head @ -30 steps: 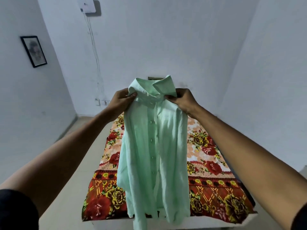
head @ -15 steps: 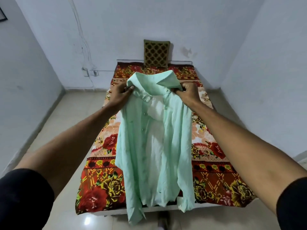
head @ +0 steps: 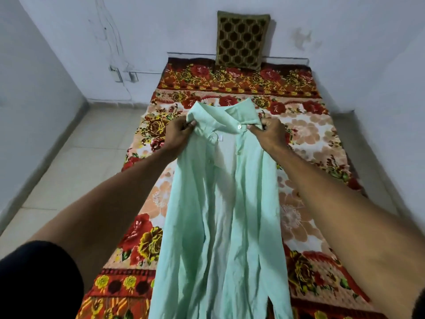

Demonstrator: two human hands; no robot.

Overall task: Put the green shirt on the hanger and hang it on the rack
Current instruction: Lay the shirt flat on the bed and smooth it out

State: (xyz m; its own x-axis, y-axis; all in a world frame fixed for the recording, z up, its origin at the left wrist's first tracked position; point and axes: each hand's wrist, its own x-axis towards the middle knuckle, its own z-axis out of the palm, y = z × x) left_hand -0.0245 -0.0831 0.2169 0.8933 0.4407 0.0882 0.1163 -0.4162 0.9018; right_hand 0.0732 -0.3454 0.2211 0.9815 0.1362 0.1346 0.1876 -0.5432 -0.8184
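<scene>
A pale green button shirt (head: 220,215) stretches lengthwise over the flowered bed, its front open and its collar toward the far end. My left hand (head: 178,133) grips the shirt's left shoulder just beside the collar. My right hand (head: 271,134) pinches the right shoulder at the collar's other end. The shirt's lower hem runs out of the bottom of the view. No hanger and no rack are in view.
The bed carries a red, yellow and peach flowered blanket (head: 305,143). A brown patterned pillow (head: 242,40) leans on the far wall at its head. Pale tiled floor (head: 76,162) lies left of the bed, with wall sockets (head: 122,74) and white walls around.
The shirt hung upright in front of me before; both hands have brought it down and forward over the bed, and the view has tilted downward. The shirt front has fallen open.
</scene>
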